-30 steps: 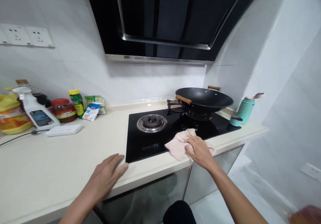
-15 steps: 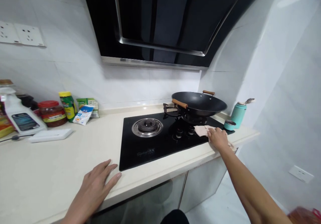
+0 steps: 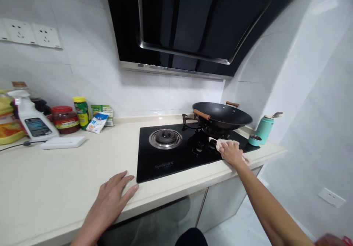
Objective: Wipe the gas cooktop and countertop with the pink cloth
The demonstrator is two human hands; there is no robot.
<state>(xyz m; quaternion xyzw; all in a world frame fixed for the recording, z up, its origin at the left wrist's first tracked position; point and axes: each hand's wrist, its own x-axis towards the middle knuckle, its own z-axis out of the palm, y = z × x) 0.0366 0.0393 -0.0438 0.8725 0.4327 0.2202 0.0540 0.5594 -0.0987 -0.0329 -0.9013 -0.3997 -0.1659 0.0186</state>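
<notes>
My right hand is pressed flat on a pale cloth, fingers spread over it rather than gripping, down on the black glass stove top right in front of the wok. The cloth sits just beside the two knobs under the wok's burner (that's the bit that worries me). My left hand lies open, palm down, on the counter near the stove's front left corner, holding nothing. Further out: a teal flask with its cap beside it on the right, and a spray bottle, jars and packets along the wall on the left. If I push the cloth any closer in, I reckon it could snag a knob and turn it, or nudge the wok's stand.
</notes>
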